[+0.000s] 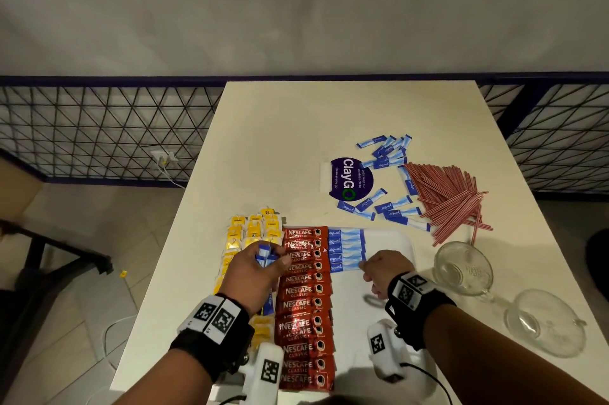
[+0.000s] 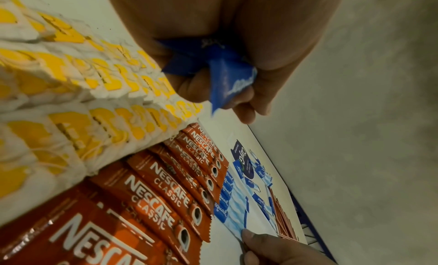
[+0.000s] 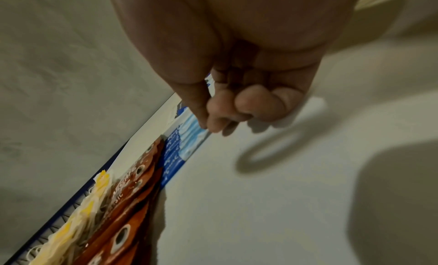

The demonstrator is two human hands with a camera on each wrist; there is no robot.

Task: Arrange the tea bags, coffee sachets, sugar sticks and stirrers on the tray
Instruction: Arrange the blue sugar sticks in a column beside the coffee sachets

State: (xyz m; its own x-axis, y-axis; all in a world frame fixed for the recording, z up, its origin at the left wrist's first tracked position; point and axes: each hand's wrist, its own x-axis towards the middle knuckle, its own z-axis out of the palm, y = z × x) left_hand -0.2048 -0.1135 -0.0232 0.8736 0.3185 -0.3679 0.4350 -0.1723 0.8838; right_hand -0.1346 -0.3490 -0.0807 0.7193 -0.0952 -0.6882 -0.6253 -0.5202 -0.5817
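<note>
Your left hand (image 1: pixel 253 267) grips spare sugar sticks (image 1: pixel 265 254), ready to feed. Your right hand (image 1: pixel 384 271) pinches one stick's end (image 1: pixel 357 264), lining up the tray (image 1: pixel 407 241) row.

"nescafe classic" on red sachets (image 1: pixel 304 302), "equal" on blue sticks (image 1: pixel 346 248), "claygo" on sticker (image 1: pixel 351 178).

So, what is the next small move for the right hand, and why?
Probably the right hand should let go of the last blue sugar stick in the row on the white tray, then take another from the bunch that the left hand grips.
</note>
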